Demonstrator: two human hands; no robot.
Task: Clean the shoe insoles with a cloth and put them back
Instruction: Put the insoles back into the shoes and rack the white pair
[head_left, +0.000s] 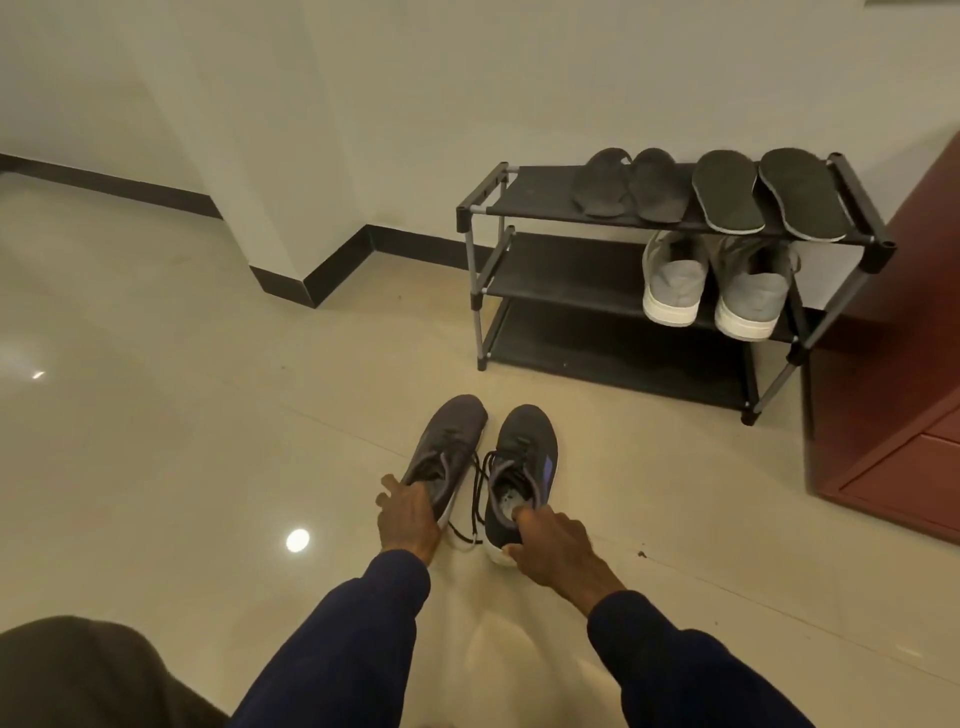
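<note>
Your left hand is draped over the heel of the left dark sneaker, fingers spread along its outer side; the heel collar is under your palm, so you cannot tell whether the hand is clamped on it or only resting. Likely purpose: steadying the shoe on the tiled floor.

Loose laces trail between the pair, which sits side by side, toes away from you.

Your right hand pinches the heel collar of the right dark sneaker, one finger hooked over the rim into the opening, thumb low against the white heel. That hold suits lifting the shoe or reaching for the insole. A pale grey patch shows inside; whether it is the insole or bare lining is too dim to judge.

Far right, the shoe rack keeps two pairs of loose insoles laid flat on its top shelf, probably set there for wiping. Grey sneakers stand on the middle shelf, partly hidden by the tier above.

No cloth is visible. A dark shape at lower left is unidentifiable.
</note>
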